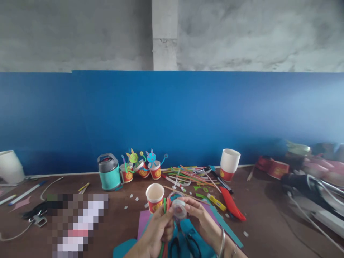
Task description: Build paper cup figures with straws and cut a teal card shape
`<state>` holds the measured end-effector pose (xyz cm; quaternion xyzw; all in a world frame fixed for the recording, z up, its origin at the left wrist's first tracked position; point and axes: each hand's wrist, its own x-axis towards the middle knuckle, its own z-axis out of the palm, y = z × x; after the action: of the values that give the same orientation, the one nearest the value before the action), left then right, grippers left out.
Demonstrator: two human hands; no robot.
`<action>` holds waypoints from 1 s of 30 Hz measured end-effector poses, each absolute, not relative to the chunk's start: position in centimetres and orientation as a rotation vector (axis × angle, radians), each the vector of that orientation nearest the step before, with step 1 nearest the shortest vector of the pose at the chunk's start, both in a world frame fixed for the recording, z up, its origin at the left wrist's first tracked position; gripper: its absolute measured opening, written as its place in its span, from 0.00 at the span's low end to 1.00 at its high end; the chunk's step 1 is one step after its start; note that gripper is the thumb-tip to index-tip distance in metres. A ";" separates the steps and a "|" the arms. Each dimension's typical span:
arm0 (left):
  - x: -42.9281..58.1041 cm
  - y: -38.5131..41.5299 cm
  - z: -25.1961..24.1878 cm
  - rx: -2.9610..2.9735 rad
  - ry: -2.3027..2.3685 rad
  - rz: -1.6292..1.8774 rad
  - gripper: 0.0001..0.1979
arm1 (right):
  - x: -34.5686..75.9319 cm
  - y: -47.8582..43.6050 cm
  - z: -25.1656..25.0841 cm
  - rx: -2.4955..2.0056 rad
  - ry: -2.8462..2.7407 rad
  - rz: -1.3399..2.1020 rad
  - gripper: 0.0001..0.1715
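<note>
My left hand (160,226) is closed around a few thin straws, a green straw (165,204) and red-orange straws (168,203), which stand out above and below the fist. In my right hand (200,214), which wears a bracelet, is a roll of clear tape (179,209), gripped between the fingers and close against the left thumb. Dark-handled scissors (192,243) lie below the hands on blue paper (123,249). Just beyond the left hand stands a paper cup (155,193). Whether a tape end is pulled off cannot be made out.
Several cups with paper figures (152,157) stand at the back beside a teal flask (110,175). Behind my hands lies a pile of coloured straws (188,173). A glue stick (216,202), a red pouch (231,204) and stacked cups (229,163) are to the right.
</note>
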<state>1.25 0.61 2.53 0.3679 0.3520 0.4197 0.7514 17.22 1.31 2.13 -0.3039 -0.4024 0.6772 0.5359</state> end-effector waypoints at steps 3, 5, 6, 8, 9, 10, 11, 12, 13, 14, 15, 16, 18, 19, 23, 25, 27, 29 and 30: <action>1.0 0.9 2.6 0.754 0.743 0.938 0.32 | 17.2 1.8 1.8 -0.835 -0.896 1.520 0.18; 0.9 1.1 2.6 0.728 0.726 0.934 0.33 | 17.1 2.2 1.5 -0.952 -0.864 1.409 0.20; 0.8 1.1 2.6 0.716 0.718 0.931 0.34 | 17.2 2.3 1.4 -1.000 -0.876 1.350 0.23; 0.8 1.2 2.5 0.697 0.703 0.925 0.35 | 17.3 2.5 1.3 -1.071 -0.935 1.240 0.31; 0.7 1.2 2.5 0.693 0.697 0.923 0.35 | 17.4 2.5 1.3 -1.100 -0.968 1.200 0.33; 0.7 1.2 2.4 0.690 0.694 0.922 0.35 | 17.5 2.6 1.4 -1.123 -0.994 1.171 0.33; 0.7 1.3 2.4 0.689 0.693 0.922 0.35 | 17.5 2.6 1.4 -1.134 -1.015 1.147 0.30; 0.7 1.2 2.4 0.688 0.694 0.921 0.35 | 17.6 2.6 1.5 -1.135 -1.030 1.123 0.27; 0.7 1.2 2.4 0.685 0.695 0.922 0.34 | 17.7 2.7 1.6 -1.140 -1.044 1.100 0.25; 0.7 1.2 2.4 0.682 0.697 0.922 0.34 | 17.8 2.8 1.7 -1.152 -1.053 1.078 0.25; 0.7 1.2 2.4 0.678 0.699 0.922 0.34 | 17.9 2.8 1.8 -1.164 -1.055 1.057 0.25; 0.7 1.2 2.4 0.674 0.700 0.923 0.34 | 17.9 2.8 1.8 -1.163 -1.051 1.041 0.24; 0.7 1.2 2.4 0.666 0.700 0.929 0.35 | 17.9 2.7 1.9 -1.118 -1.030 1.071 0.22; 0.7 1.2 2.4 0.663 0.700 0.929 0.35 | 17.9 2.6 1.9 -1.069 -1.022 1.123 0.22; 0.8 1.2 2.1 0.656 0.713 0.920 0.35 | 17.4 1.7 1.7 -0.951 -0.994 1.492 0.20; 0.9 1.2 1.9 0.673 0.734 0.902 0.34 | 17.1 1.3 1.6 -0.915 -0.972 1.605 0.19; 1.1 1.1 1.9 0.716 0.753 0.866 0.33 | 17.0 1.0 1.8 -0.873 -0.952 1.651 0.19; 1.2 0.8 2.0 0.779 0.766 0.833 0.36 | 16.8 0.9 2.1 -0.843 -0.953 1.665 0.19; 1.3 0.7 2.1 0.811 0.774 0.820 0.38 | 16.8 0.9 2.3 -0.840 -0.969 1.664 0.19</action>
<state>1.26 0.66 2.07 0.3738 0.3566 0.3778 0.7683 16.76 0.87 2.25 -0.3468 -0.4002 0.6873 0.4973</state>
